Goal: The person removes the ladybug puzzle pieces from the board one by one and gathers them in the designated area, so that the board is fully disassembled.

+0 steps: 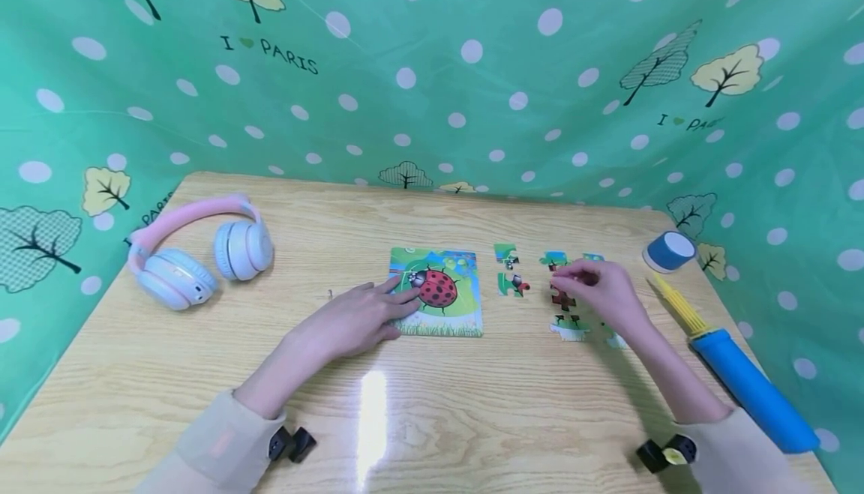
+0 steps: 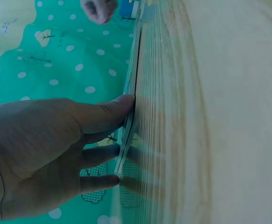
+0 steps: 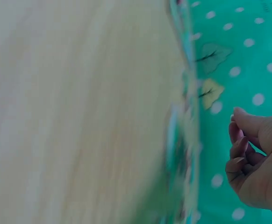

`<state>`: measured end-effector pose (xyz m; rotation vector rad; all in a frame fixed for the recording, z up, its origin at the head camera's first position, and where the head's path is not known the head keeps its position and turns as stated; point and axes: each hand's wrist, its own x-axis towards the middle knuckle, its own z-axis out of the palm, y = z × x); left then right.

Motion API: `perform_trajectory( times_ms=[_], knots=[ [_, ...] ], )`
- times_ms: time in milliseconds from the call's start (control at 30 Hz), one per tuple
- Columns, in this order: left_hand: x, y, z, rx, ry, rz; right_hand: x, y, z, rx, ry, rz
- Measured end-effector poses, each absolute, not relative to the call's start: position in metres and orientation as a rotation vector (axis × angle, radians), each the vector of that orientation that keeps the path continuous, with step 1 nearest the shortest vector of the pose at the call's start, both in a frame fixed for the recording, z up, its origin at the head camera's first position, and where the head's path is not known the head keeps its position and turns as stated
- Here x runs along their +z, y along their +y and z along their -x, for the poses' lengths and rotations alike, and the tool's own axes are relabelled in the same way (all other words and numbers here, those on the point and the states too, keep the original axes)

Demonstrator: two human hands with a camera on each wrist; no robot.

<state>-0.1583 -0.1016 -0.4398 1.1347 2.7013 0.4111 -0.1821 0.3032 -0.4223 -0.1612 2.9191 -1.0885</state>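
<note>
A square ladybug puzzle board point(image 1: 466, 314) lies in the middle of the wooden table. My left hand point(image 1: 367, 318) rests its spread, fairly straight fingers on the board's left side; the left wrist view shows the thumb and fingertips point(image 2: 118, 181) at its thin edge. Farther right, my right hand point(image 1: 601, 291) is over loose jigsaw pieces, fingers loosely curled and thumb near the index finger. In the right wrist view, nothing shows between its fingertips point(image 3: 239, 111). Close by are a red piece point(image 1: 563, 300), a green-and-white piece point(image 1: 570, 329) and a ladybug-head piece point(image 1: 511, 285).
Pink-and-white headphones point(image 1: 244, 249) lie at the left. On the right are a blue hand pump point(image 1: 752, 389) with a yellow nozzle point(image 1: 678, 305) and a blue-and-white round roll point(image 1: 668, 252). Green dotted cloth point(image 1: 439, 119) hangs behind the table point(image 1: 445, 419).
</note>
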Motion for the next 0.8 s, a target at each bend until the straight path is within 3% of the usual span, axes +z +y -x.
perform_trajectory(
  times_ms=[333,800],
  knots=[
    [-0.441,-0.102,0.159,0.398,2.711,-1.138,-0.414,0.231,0.2,-1.421,2.761,0.264],
    [-0.442,-0.104,0.16,0.351,2.746,-1.154,-0.428,0.152,0.208,-1.447,2.534,0.459]
  ],
)
